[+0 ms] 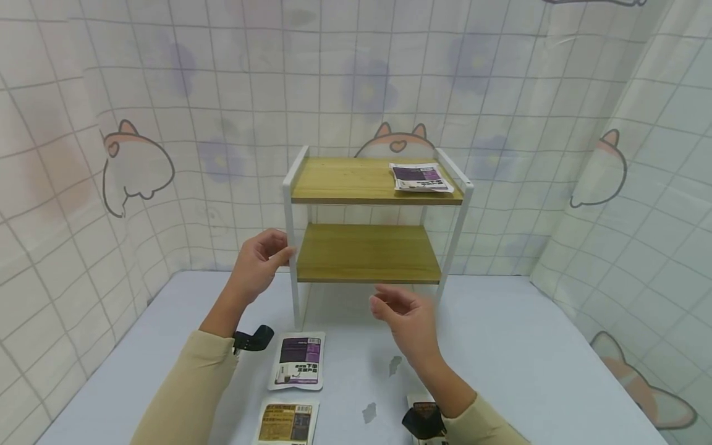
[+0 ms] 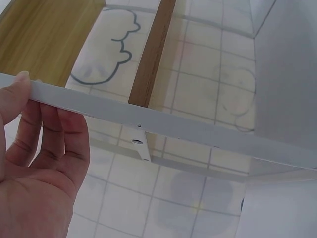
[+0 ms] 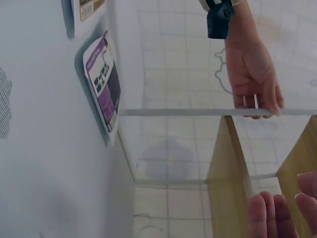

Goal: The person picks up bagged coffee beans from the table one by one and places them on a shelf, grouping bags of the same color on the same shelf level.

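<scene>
A small two-tier rack with white posts and wooden shelves [image 1: 367, 250] stands at the back of the table. My left hand [image 1: 258, 262] grips its left front post [image 2: 198, 133], thumb on one face and fingers behind, level with the lower shelf. Just before the lower shelf's front edge hovers my right hand [image 1: 408, 324], fingers loosely bent and nothing between them; the right wrist view shows its fingertips [image 3: 256, 213] apart from the thumb. A purple and white packet [image 1: 421, 178] lies on the upper shelf's right side. The lower shelf bears nothing.
On the white table [image 1: 500, 346], a purple and white packet [image 1: 298, 360] lies flat, with a gold-brown packet [image 1: 286, 425] nearer me. Another packet [image 1: 424, 411] is partly hidden under my right wrist. A patterned curtain [image 1: 233, 93] surrounds the table's back and sides.
</scene>
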Motion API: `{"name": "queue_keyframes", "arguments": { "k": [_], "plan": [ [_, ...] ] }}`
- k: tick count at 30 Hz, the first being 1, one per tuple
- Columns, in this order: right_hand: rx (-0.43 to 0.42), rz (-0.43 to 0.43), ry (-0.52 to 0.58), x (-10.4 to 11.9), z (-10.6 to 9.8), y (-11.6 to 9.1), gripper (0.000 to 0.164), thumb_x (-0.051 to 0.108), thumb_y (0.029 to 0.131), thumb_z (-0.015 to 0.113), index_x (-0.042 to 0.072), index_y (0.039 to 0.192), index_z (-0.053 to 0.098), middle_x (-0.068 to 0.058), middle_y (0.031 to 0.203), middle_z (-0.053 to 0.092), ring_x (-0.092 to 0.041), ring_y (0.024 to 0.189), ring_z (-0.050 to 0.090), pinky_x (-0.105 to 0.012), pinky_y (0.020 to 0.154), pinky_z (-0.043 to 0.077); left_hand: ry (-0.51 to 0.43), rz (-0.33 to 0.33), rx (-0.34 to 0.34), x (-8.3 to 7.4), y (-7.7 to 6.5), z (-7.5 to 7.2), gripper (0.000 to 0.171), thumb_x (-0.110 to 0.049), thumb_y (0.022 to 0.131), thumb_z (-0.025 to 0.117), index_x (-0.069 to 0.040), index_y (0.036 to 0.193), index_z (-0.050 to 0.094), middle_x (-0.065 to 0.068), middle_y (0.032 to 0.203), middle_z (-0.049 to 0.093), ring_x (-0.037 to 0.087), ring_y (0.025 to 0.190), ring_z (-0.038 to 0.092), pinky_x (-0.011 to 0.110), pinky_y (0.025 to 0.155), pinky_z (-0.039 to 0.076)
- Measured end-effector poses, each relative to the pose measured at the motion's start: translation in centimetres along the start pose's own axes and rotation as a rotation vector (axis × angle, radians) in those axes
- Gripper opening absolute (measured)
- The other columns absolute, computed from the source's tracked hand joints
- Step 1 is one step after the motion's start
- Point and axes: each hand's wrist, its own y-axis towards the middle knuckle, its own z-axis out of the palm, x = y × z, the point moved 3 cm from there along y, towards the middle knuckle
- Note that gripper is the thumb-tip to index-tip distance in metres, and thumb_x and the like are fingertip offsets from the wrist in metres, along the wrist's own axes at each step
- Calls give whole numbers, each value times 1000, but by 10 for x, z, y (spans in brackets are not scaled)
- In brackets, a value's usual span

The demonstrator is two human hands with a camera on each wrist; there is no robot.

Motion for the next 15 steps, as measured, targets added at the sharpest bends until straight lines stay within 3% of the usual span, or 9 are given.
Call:
{"name": "queue_keyframes", "arguments": {
  "k": [7, 15],
  "plan": [
    [31, 69, -9, -9, 12, -4, 24, 19, 90, 80, 15, 113, 78, -9, 106, 77, -16, 89, 74, -23, 79, 61, -11, 0, -4, -2, 0, 0, 20, -18, 102, 65, -6, 118, 66, 15, 114, 71, 15, 99, 69, 22, 86, 59],
    [133, 186, 31, -18, 29, -8, 29, 16, 90, 80, 11, 118, 75, -12, 113, 75, -25, 98, 74, -25, 83, 62, -23, 13, -2, -2, 0, 0, 23, -17, 102, 64, -2, 119, 64, 17, 113, 71, 13, 98, 70, 22, 86, 59]
  ]
}}
